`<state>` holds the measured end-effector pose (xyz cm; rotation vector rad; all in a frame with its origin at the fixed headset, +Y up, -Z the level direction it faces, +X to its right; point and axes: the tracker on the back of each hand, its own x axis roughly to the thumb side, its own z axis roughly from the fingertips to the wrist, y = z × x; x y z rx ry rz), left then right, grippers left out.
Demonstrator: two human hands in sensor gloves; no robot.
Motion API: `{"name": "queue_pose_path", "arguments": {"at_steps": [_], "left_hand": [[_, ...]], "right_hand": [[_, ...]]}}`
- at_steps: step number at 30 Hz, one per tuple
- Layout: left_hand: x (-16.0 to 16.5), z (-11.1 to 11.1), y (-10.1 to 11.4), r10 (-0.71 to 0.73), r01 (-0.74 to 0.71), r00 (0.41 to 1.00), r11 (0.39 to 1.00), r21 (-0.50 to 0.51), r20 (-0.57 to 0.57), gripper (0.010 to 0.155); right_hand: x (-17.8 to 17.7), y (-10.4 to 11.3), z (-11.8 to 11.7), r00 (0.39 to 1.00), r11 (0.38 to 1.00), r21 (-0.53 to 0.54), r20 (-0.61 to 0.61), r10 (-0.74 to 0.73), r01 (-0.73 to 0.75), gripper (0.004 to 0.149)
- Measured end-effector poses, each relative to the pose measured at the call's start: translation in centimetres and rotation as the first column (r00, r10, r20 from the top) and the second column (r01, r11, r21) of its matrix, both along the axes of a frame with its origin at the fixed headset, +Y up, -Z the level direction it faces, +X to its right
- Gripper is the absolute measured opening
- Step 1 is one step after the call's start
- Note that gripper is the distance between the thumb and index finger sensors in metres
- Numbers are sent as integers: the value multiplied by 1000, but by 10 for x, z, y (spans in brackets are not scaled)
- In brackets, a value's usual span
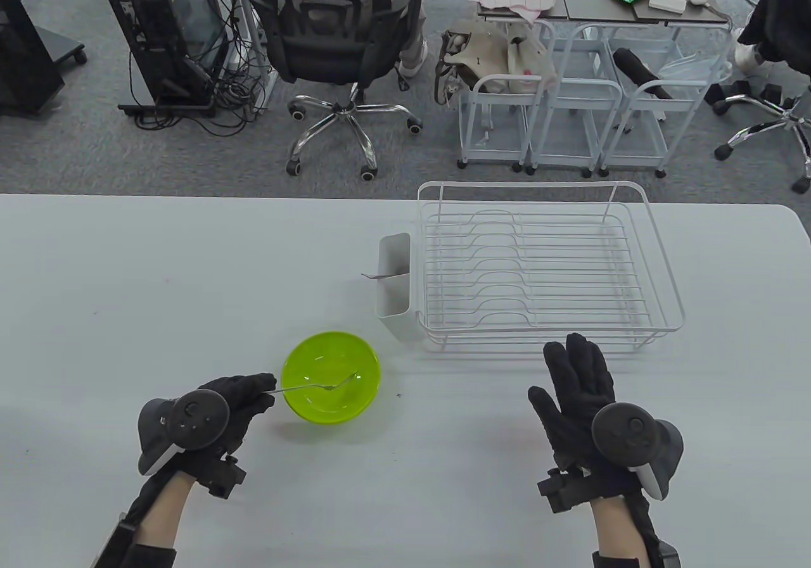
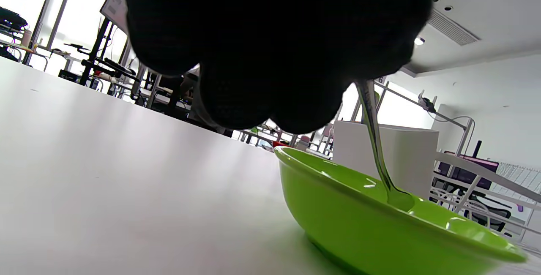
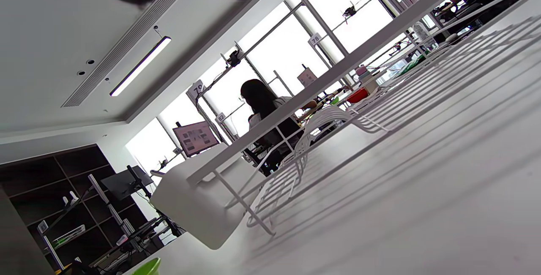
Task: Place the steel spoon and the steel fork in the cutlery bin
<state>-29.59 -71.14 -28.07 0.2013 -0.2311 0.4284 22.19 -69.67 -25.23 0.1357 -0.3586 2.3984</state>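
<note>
My left hand (image 1: 266,385) pinches the handle end of a thin steel utensil (image 1: 304,387) whose head lies inside a green bowl (image 1: 317,353). I cannot tell whether it is the spoon or the fork. In the left wrist view the handle (image 2: 374,140) slopes from my gloved fingers (image 2: 270,47) down into the bowl (image 2: 338,207). The white cutlery bin (image 1: 394,289) hangs on the left end of the dish rack (image 1: 545,264). A steel handle (image 1: 370,275) sticks out of it to the left. My right hand (image 1: 557,368) is open and empty, in front of the rack.
The bowl sits just in front of and left of the bin, which also shows in the left wrist view (image 2: 405,152) and the right wrist view (image 3: 198,207). The table's far edge runs right behind the rack. An office chair (image 1: 339,42) and carts stand beyond it.
</note>
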Motion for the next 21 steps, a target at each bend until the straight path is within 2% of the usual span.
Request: {"name": "queue_pose_path", "arguments": {"at_steps": [4, 10, 14, 21], "left_hand": [[-5, 3, 7, 88, -87, 996, 995, 48, -18, 40], [-7, 3, 17, 227, -227, 974, 974, 28, -8, 46], [-3, 3, 34, 162, -157, 986, 981, 116, -36, 47], [7, -9, 58, 112, -106, 993, 983, 148, -35, 47]], "right_hand": [[-2, 3, 2, 1000, 1000, 14, -1, 11, -11, 71], [-1, 4, 2, 1000, 1000, 19, -5, -7, 7, 71], [0, 3, 2, 1000, 1000, 12, -6, -19, 19, 71], [5, 2, 1, 999, 999, 9, 1, -45, 45, 71]]}}
